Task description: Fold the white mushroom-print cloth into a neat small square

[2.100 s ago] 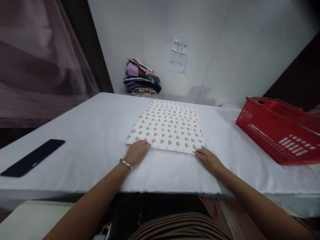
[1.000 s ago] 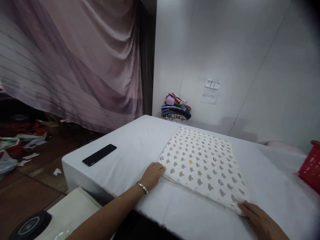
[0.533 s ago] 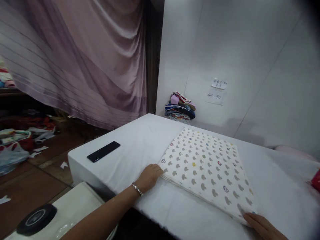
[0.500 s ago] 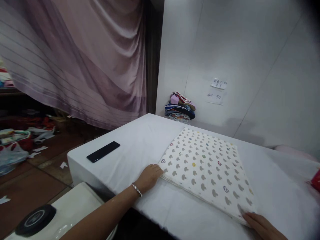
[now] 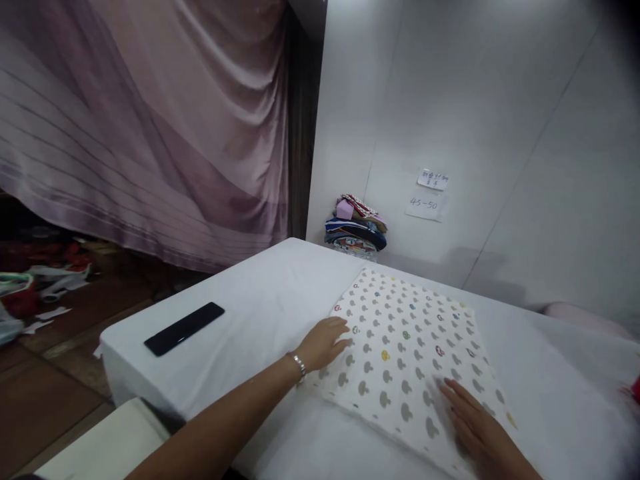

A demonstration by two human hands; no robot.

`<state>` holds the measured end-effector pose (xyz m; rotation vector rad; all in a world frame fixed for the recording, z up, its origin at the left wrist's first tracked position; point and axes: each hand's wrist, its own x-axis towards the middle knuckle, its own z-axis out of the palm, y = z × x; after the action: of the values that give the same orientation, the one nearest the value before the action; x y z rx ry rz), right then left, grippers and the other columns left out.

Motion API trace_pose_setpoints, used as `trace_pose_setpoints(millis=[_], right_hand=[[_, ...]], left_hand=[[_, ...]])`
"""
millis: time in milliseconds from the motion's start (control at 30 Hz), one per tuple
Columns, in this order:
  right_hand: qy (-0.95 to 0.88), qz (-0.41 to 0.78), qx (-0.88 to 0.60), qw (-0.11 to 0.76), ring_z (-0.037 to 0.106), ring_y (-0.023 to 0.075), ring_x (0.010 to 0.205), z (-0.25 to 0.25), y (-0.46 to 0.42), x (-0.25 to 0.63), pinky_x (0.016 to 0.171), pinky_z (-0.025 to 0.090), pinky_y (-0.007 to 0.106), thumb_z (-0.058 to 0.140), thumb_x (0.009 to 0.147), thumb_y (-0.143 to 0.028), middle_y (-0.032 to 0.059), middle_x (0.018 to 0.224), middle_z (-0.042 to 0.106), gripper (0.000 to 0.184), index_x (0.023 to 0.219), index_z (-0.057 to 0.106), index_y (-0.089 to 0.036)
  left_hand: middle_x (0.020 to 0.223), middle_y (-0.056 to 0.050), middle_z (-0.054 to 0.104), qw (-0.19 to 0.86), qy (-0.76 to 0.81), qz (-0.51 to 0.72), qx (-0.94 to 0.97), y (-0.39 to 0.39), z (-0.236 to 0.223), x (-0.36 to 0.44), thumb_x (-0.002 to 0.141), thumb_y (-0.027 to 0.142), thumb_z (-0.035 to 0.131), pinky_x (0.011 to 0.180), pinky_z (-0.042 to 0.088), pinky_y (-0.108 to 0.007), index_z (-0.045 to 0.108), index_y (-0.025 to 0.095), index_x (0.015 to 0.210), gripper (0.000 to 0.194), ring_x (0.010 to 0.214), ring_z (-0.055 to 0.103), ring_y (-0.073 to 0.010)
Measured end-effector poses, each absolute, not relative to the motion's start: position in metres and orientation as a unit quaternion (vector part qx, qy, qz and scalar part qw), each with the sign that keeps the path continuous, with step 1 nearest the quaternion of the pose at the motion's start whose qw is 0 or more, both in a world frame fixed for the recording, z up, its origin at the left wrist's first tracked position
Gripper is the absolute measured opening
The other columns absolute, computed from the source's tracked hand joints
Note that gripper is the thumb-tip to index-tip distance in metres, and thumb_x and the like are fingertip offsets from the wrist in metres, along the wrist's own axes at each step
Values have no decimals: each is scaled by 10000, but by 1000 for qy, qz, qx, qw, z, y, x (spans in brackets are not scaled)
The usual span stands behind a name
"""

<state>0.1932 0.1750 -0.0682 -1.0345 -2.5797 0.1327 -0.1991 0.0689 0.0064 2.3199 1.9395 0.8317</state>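
Observation:
A folded white cloth printed with grey mushroom shapes, a few of them coloured, lies flat on the white-covered table. My left hand, with a bracelet at the wrist, rests at the cloth's left edge, fingers stretched over the print. Over the near right part of the cloth is my right hand, its fingers extended and somewhat blurred. Neither hand grips anything.
A black phone lies on the table's left side. Folded clothes are stacked at the back against the white wall, near paper signs. A pinkish curtain hangs at left. Below the left edge stands a cream-coloured object.
Both hands have left the cloth's near corners and moved inward onto its surface, further from me. The near edge looks slightly shifted. The camera view has tilted a little.

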Motion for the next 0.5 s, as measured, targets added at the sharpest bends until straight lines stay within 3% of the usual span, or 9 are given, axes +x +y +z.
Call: trace_pose_setpoints(millis=[100, 233, 333, 500], right_hand=[[-906, 0, -390, 167, 409, 271, 1257, -81, 202, 191, 987, 425, 430, 391, 865, -473, 40, 1386, 426, 491, 1293, 513, -267], [-900, -61, -399, 165, 369, 286, 1280, -110, 214, 204, 986, 399, 495, 375, 875, -472, 23, 1408, 391, 505, 1347, 431, -299], [-902, -84, -387, 171, 349, 282, 1294, -119, 212, 209, 987, 400, 489, 380, 874, -469, 3, 1437, 338, 532, 1385, 353, -325], [-910, -97, -365, 172, 399, 295, 1261, -120, 211, 208, 950, 436, 487, 398, 853, -472, -9, 1432, 338, 558, 1392, 324, -348]], left_hand=[[1398, -122, 404, 18, 651, 207, 730, 113, -5, -197, 858, 435, 469, 1067, 267, -453, 504, 183, 1220, 442, 1319, 306, -260], [1499, -132, 183, 110, 744, 96, 652, 135, -30, -213, 836, 599, 349, 1099, 164, -477, 292, 152, 1399, 721, 1380, 140, -282], [1510, -108, 148, 126, 752, 68, 644, 135, -37, -222, 827, 647, 272, 1115, 123, -448, 235, 135, 1427, 790, 1388, 104, -267], [1509, -97, 160, 83, 764, 74, 636, 169, -20, -208, 817, 675, 229, 1115, 94, -473, 300, 143, 1405, 797, 1391, 84, -265]])
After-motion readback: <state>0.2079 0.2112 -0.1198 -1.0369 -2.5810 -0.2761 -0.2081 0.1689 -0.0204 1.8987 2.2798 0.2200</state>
